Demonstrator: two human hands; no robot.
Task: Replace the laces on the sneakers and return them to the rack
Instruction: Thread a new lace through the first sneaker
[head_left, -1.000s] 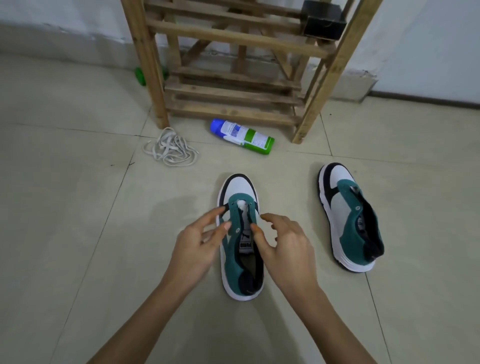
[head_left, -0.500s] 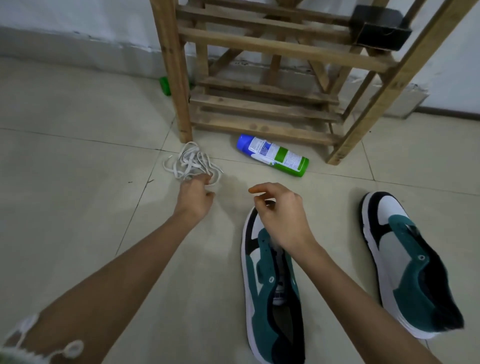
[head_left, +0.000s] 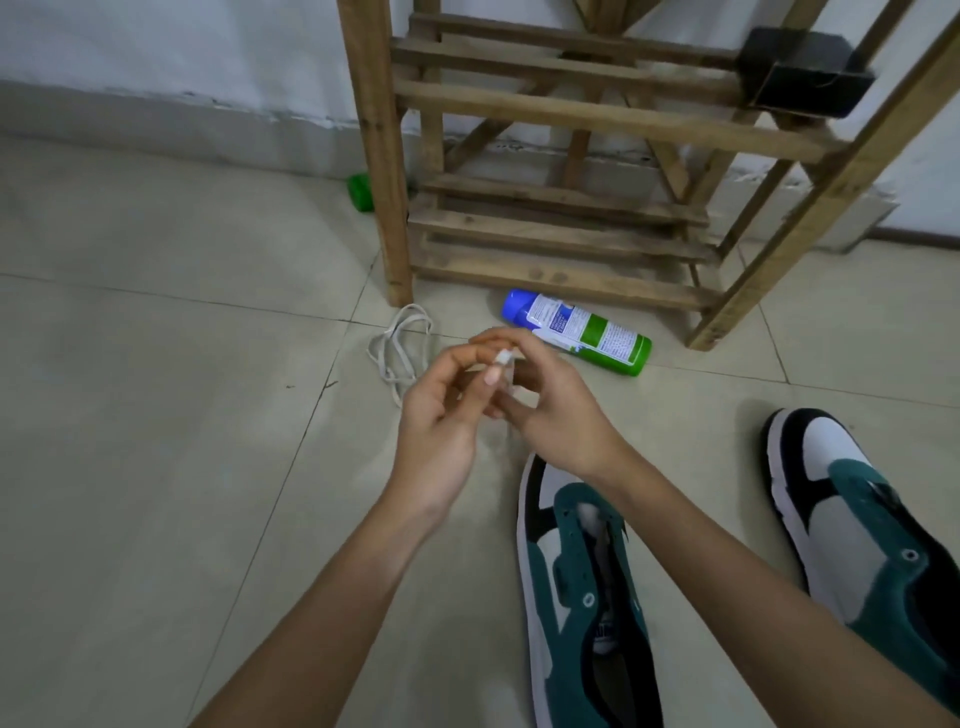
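Head camera: a person sitting on a tiled floor (head_left: 156, 467) holds the end of a white lace (head_left: 503, 357) up between both hands, in front of a wooden rack (head_left: 571, 111). The left hand (head_left: 441, 415) pinches the tip between thumb and forefinger with the other fingers loosely curled. The right hand (head_left: 550, 410) curls its fingertips onto the same strand just beside it, though blur softens the exact contact. A loose coil of lace (head_left: 400, 345) lies on the floor just beyond the left hand, near the foot of the rack's front post. The nearer sneaker (head_left: 576, 597), green, white and black with bare eyelets, lies on the floor below the hands and a little to their right, directly under the right wrist. Its long axis runs away from the person, toe towards the rack. The second sneaker (head_left: 857, 545), also unlaced, lies well apart on the far right, toe angled up and to the left. A blue-capped spray can (head_left: 576, 332) lies on its side in front of the rack's lowest shelf, and a black box (head_left: 805, 73) sits on an upper one. Threading has apparently not begun. The lace tip would have to come down and towards the person to reach the toe-end eyelets, and the right hand is the nearer to them.
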